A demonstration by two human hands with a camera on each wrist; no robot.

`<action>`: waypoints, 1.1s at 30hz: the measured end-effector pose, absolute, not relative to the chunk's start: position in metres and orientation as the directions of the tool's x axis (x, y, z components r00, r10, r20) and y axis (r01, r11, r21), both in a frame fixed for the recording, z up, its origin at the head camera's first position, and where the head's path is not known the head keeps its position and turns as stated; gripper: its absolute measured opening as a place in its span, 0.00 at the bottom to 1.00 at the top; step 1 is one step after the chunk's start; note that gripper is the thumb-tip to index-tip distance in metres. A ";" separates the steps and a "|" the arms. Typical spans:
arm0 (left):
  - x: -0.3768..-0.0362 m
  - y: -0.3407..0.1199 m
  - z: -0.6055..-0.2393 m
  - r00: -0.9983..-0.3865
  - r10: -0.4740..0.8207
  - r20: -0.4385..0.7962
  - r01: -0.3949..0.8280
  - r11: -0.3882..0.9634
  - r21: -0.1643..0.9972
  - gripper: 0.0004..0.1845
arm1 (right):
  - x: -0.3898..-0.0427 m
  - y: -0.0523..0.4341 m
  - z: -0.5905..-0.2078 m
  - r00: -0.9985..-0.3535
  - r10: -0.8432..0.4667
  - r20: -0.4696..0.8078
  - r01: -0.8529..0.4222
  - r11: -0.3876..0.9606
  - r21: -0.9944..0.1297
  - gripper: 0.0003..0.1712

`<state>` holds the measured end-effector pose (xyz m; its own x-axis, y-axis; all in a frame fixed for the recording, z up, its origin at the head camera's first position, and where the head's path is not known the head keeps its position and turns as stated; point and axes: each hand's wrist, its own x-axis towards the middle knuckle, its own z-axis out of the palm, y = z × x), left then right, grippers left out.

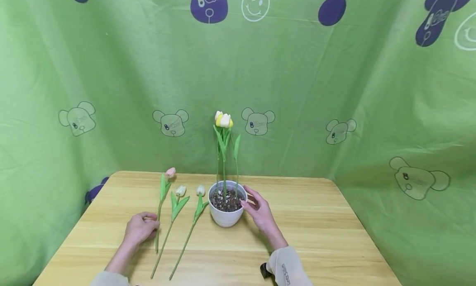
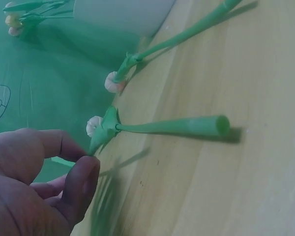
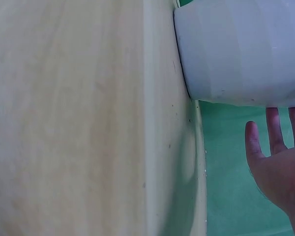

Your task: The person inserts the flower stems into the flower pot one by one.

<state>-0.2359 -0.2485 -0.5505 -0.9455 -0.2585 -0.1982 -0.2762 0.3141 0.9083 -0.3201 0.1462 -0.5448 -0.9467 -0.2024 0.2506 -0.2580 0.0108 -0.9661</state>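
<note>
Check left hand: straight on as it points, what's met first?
Beyond the pink tulip it's touching, the left hand would likely meet the white tulip lying in the middle; height is unclear, so it might pass over.

"Qee" is the one word that can be read, on the green cloth.
It stands in white outline letters on the purple figure (image 1: 209,5) at the top of the cloth (image 1: 293,71), and again, tilted, on the purple figure at the right (image 1: 431,23). Beside the first one is printed a winking smiley sign (image 1: 255,5). The outlined bear heads (image 1: 172,125) carry small marks, too tiny for reading. On the right sleeve (image 1: 291,263) there is dark lettering, which I cannot read.
</note>
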 end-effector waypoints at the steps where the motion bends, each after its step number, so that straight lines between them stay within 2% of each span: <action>1: -0.236 -0.248 -0.551 -0.946 -0.259 -0.196 -0.273 0.310 0.911 0.24 | -0.320 0.146 -0.545 -0.947 -0.202 0.250 -0.257 0.011 -0.966 0.34; 17: -0.230 -0.240 -0.540 -0.953 -0.278 -0.116 -0.204 0.312 0.928 0.26 | -0.321 0.147 -0.547 -0.944 -0.205 0.258 -0.266 0.009 -0.964 0.34; 33: -0.231 -0.222 -0.514 -0.957 -0.285 -0.059 -0.130 0.235 0.963 0.26 | -0.320 0.146 -0.546 -0.944 -0.198 0.262 -0.269 0.008 -0.963 0.34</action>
